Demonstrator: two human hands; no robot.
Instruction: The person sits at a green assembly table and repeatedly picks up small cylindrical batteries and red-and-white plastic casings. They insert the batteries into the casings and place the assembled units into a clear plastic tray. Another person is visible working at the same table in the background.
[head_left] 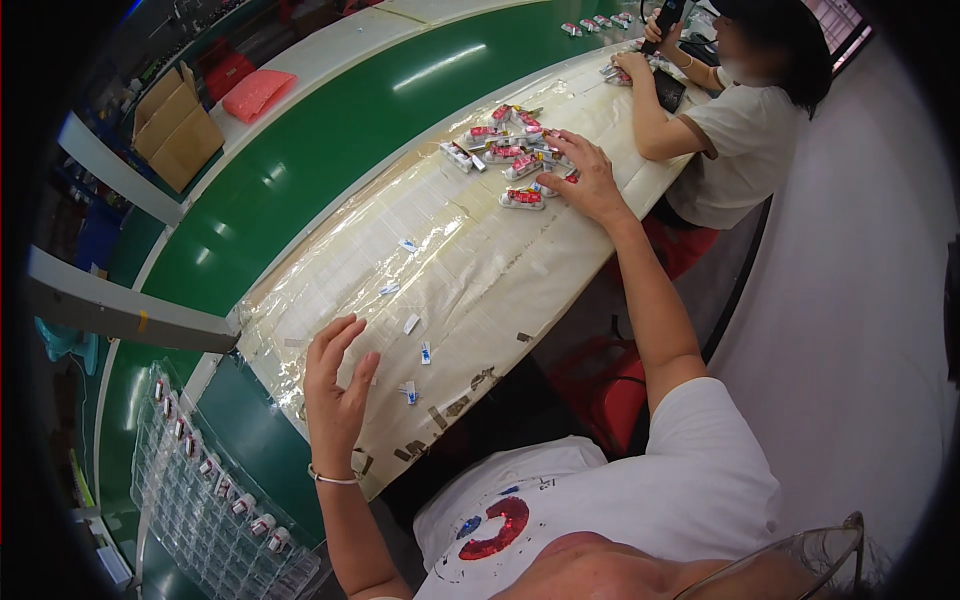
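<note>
Hands apart, right by red-white pieces; clear tray (partly filled) holds items.

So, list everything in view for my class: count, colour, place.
Table: one, cream, centre.
Green surface: one, green, beyond the table.
Small items: about ten, red and white, heaped toward the table's far end.
Far items: about four, red and white, top.
Slips: at least five, white and blue, on the table.
Tray: one, clear, lower left, holding about nine small pieces.
Cardboard box: one, brown, upper left.
Bag: one, red, beside the box.
Posts: two, grey, left.
Seats: two, red, right of the table.
Co-worker: one, white top, upper right, holding a dark device.
T-shirt: one, white, bottom.
Glasses: one pair, brownish, lower right.
Bracelet: one, pale, left wrist.
Left hand: one, bare, fingers spread over the table's left end.
Right hand: one, bare, at the heap.
</note>
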